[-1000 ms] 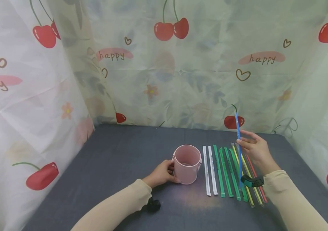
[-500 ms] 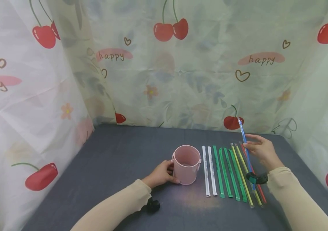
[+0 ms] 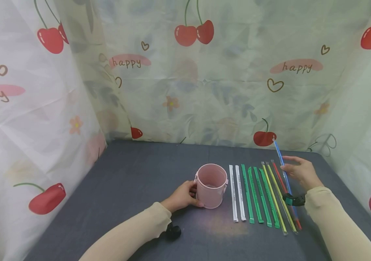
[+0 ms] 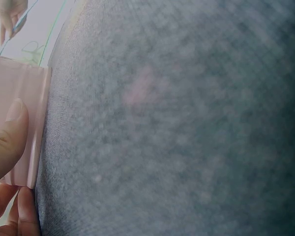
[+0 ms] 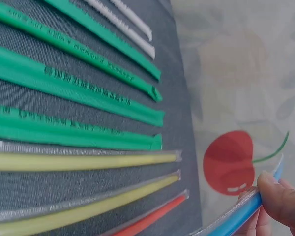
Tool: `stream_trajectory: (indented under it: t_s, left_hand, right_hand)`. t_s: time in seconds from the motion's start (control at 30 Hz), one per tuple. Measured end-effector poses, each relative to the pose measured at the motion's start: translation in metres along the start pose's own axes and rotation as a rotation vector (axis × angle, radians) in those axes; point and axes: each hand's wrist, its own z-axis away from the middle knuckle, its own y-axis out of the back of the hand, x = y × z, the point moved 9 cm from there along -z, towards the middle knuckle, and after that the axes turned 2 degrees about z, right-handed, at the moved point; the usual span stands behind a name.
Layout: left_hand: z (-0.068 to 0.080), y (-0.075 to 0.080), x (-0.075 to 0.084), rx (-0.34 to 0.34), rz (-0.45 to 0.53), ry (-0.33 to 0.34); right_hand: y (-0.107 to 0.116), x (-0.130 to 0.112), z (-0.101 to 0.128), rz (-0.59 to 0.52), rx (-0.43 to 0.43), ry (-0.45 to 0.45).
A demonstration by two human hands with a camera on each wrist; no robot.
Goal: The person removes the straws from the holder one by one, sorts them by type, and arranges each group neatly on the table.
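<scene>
My left hand [image 3: 185,195] grips the left side of a small pink bucket [image 3: 210,192], which stands upright on the table. In the left wrist view the thumb [image 4: 12,135] lies along the bucket's wall, with the other fingers around its far side. My right hand [image 3: 301,173] pinches a blue straw [image 3: 280,154] in a clear wrapper between thumb and fingers. The straw slants over the right end of a row of straws, overlapping the red straw [image 3: 280,175] in the head view; its lower part passes behind the wristband.
Left of the red straw lie two yellow straws [image 3: 271,192], several green-wrapped straws [image 3: 255,195] and two white-wrapped straws [image 3: 234,195], side by side. A cherry-print curtain [image 3: 185,90] encloses the dark table [image 3: 146,170] at the back and sides.
My right hand has moved to the right and slightly down with the blue straw, from over the green and yellow straws to over the red one. The left hand and bucket stay put.
</scene>
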Motion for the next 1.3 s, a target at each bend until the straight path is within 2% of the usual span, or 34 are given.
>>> stream_trajectory:
  t_s: [0.17, 0.43, 0.83, 1.3]
  left_hand:
    - [-0.001, 0.0, -0.001, 0.0, 0.005, -0.007]
    - [-0.002, -0.001, -0.005, 0.0, 0.007, -0.007]
    - [-0.003, -0.001, -0.006, 0.001, 0.009, -0.005]
    - [-0.002, 0.0, -0.003, 0.001, 0.005, 0.006]
  right_hand:
    - [0.004, 0.01, -0.003, 0.042, -0.002, -0.039]
    - [0.007, 0.036, -0.005, 0.078, -0.059, -0.116]
    - [0.015, 0.071, -0.011, 0.15, 0.004, -0.219]
    - [0.013, 0.083, -0.014, 0.17, 0.028, -0.253]
